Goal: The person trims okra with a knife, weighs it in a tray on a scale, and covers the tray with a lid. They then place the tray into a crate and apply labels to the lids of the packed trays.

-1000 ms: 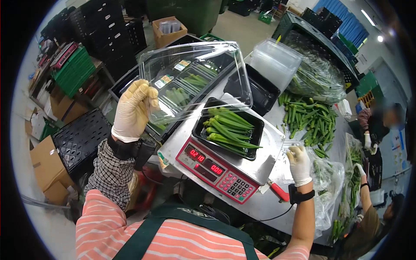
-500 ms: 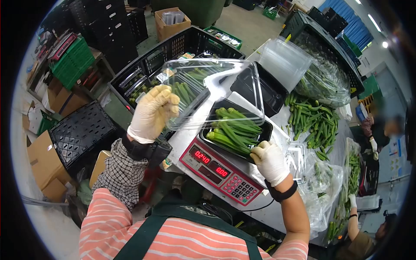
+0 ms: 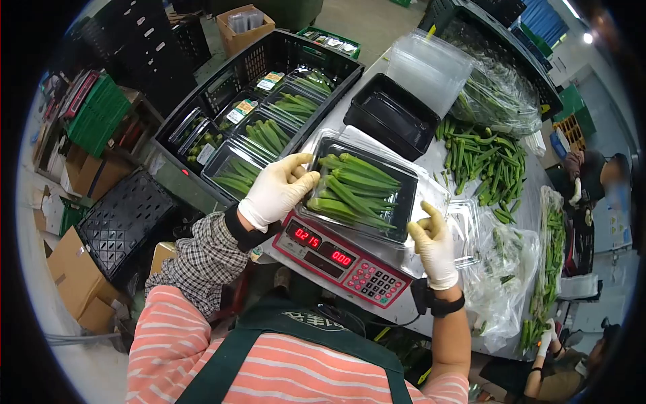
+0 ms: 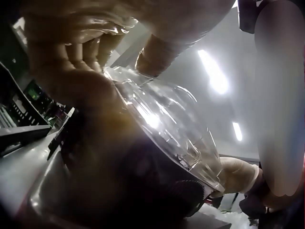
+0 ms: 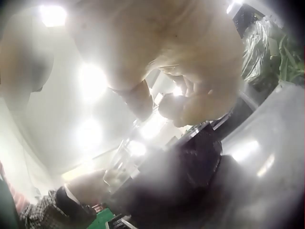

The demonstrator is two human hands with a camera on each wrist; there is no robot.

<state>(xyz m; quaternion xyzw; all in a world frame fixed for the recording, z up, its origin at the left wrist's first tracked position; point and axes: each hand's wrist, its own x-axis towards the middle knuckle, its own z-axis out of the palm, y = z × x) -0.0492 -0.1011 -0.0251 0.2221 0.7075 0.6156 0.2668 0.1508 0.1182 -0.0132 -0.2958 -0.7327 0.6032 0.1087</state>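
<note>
The left hand's [image 3: 274,193] grip holds the clear lid [image 4: 167,117] at its left end, the right hand's [image 3: 435,250] its right end. The lid covers a tray [image 3: 406,203] of okra [image 3: 355,188] on the scale [image 3: 321,254]. Beyond the scale, a crate [image 3: 252,57] stands left; loose pods [image 3: 481,168] lie right, on the desk [image 3: 531,212].

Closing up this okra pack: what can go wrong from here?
Uneven seating: the left hand and right hand work at opposite ends of the clear lid, so one edge may stay unclipped.

Pinched pods: some okra reaches close to the black tray's near edge and might catch under the lid.

Scale load: the pack sits over the scale; hard pressing there could jolt it.
</note>
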